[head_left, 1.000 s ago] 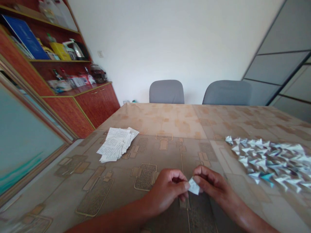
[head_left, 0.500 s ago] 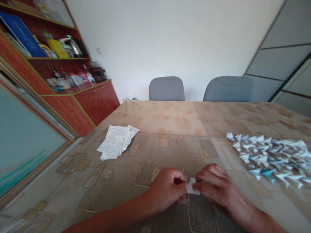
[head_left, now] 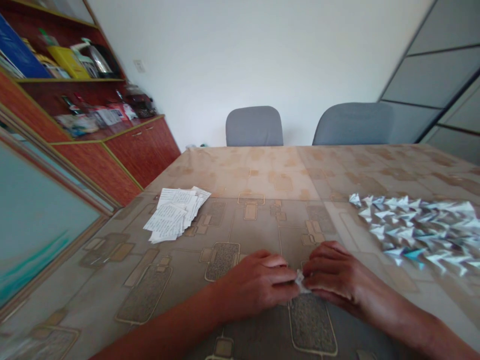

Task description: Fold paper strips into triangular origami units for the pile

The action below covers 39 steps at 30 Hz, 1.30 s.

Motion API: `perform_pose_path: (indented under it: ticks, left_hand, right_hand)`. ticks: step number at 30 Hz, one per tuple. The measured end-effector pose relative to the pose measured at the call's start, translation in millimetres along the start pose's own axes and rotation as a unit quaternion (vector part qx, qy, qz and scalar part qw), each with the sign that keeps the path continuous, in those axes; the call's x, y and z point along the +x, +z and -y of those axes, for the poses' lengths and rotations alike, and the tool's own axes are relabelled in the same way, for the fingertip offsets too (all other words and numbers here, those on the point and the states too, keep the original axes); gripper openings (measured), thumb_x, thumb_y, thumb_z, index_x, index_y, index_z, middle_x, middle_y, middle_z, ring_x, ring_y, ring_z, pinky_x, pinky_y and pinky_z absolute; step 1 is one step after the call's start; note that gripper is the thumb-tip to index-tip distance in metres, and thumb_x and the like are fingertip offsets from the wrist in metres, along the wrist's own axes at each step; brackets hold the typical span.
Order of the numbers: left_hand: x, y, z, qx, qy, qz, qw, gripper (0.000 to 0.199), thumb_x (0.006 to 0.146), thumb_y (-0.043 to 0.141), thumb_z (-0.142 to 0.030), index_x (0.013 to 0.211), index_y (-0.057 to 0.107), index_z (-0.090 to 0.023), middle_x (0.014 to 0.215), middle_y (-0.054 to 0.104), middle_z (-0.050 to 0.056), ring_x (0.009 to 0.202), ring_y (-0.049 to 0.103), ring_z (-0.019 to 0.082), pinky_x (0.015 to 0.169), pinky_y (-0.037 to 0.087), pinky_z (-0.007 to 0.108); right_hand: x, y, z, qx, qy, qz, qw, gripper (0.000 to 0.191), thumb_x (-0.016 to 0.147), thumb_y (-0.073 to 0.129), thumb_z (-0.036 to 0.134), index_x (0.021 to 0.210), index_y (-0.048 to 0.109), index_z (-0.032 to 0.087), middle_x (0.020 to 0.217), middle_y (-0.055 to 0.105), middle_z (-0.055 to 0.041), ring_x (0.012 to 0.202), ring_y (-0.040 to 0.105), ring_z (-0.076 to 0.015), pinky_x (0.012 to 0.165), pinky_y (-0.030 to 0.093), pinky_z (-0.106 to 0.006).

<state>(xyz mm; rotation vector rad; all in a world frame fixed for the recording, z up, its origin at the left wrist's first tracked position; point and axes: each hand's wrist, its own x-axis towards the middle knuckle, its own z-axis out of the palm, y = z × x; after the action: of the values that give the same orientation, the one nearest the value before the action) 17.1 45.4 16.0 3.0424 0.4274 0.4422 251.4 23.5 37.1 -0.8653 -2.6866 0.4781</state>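
A small piece of white paper (head_left: 301, 282) is between my two hands, low over the patterned tablecloth (head_left: 258, 235). My left hand (head_left: 260, 280) grips its left side with the fingers close together, and my right hand (head_left: 333, 277) pinches its right side. The fingers cover much of the paper, so its folds are hard to make out. To the left lies a loose pile of printed paper pieces (head_left: 174, 215). At the right, several folded paper pieces (head_left: 420, 232) stand in rows, one of them teal.
Two grey chairs (head_left: 254, 126) stand behind the table's far edge. A red-brown cabinet (head_left: 146, 150) with shelves of bottles, bags and a kettle (head_left: 98, 60) is at the left. Grey panels (head_left: 442, 75) rise at the right.
The view has tilted slightly down. The fingers of my left hand have come forward over the paper, and less of the paper shows between my hands.
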Motion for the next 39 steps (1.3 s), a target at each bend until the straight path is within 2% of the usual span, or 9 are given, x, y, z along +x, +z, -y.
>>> perform_pose_path:
  ticks: [7,13,18,24,29,33,39]
  left_hand:
    - [0.2,-2.0,-2.7,-0.017,-0.006,-0.007,1.000,0.018,0.099,0.047,-0.024,0.101,0.064,-0.018,0.113,0.068,0.002,0.102,0.055,0.017,0.083,0.038,0.032]
    - [-0.8,-1.2,-0.2,-0.042,0.001,-0.005,0.999,0.019,0.098,0.048,-0.023,0.104,0.065,-0.018,0.117,0.067,0.002,0.102,0.056,0.017,0.083,0.041,0.031]
    - [-1.2,2.1,2.6,-0.092,-0.014,-0.011,0.996,0.021,0.098,0.046,-0.022,0.108,0.065,-0.019,0.116,0.069,0.005,0.104,0.057,0.018,0.087,0.043,0.031]
    - [-0.1,5.3,6.9,-0.158,-0.031,-0.019,0.987,0.024,0.093,0.047,-0.009,0.105,0.066,-0.018,0.114,0.070,0.003,0.101,0.059,0.017,0.087,0.044,0.030]
    - [1.2,6.9,5.4,-0.158,-0.040,-0.042,0.986,0.021,0.094,0.048,-0.013,0.099,0.067,-0.018,0.109,0.072,0.004,0.096,0.059,0.017,0.086,0.045,0.031]
    - [1.5,7.7,4.3,-0.151,-0.037,-0.032,0.987,0.023,0.093,0.047,-0.011,0.102,0.066,-0.018,0.109,0.072,0.003,0.097,0.059,0.016,0.087,0.045,0.031]
    - [1.1,7.2,4.8,-0.151,-0.034,-0.027,0.988,0.023,0.095,0.045,-0.012,0.104,0.066,-0.019,0.111,0.071,0.003,0.100,0.058,0.018,0.088,0.044,0.031]
  right_hand:
    - [-7.9,-6.6,-11.6,0.017,0.014,-0.004,1.000,0.021,0.096,0.055,0.026,0.078,0.064,0.023,0.077,0.065,-0.0002,0.076,0.055,-0.0171,0.075,0.036,-0.036]
    - [-15.0,-5.2,-20.6,0.005,0.052,-0.038,0.998,0.018,0.095,0.056,0.024,0.080,0.065,0.023,0.074,0.064,-0.0005,0.074,0.055,-0.0177,0.069,0.036,-0.035]
    - [-12.5,-1.1,-16.6,0.020,0.043,-0.045,0.998,0.015,0.094,0.057,0.024,0.084,0.068,0.025,0.075,0.064,-0.0002,0.073,0.055,-0.0172,0.069,0.037,-0.035]
    - [-5.5,-4.9,-3.6,-0.035,0.021,-0.006,0.999,0.012,0.095,0.057,0.028,0.090,0.067,0.024,0.080,0.065,-0.0008,0.078,0.054,-0.0185,0.074,0.037,-0.036]
    - [-3.3,-2.7,0.1,-0.073,0.001,-0.026,0.997,0.023,0.099,0.049,0.028,0.083,0.065,0.023,0.079,0.065,-0.0009,0.081,0.054,-0.0185,0.076,0.039,-0.035]
    - [-4.0,0.1,-0.7,-0.086,-0.004,-0.028,0.996,0.020,0.099,0.048,0.027,0.090,0.065,0.024,0.079,0.065,-0.0015,0.081,0.053,-0.0189,0.075,0.039,-0.034]
    - [-3.1,0.1,3.5,-0.098,-0.008,-0.012,0.995,0.019,0.097,0.049,0.022,0.086,0.064,0.022,0.074,0.062,-0.0016,0.076,0.051,-0.0188,0.073,0.038,-0.035]
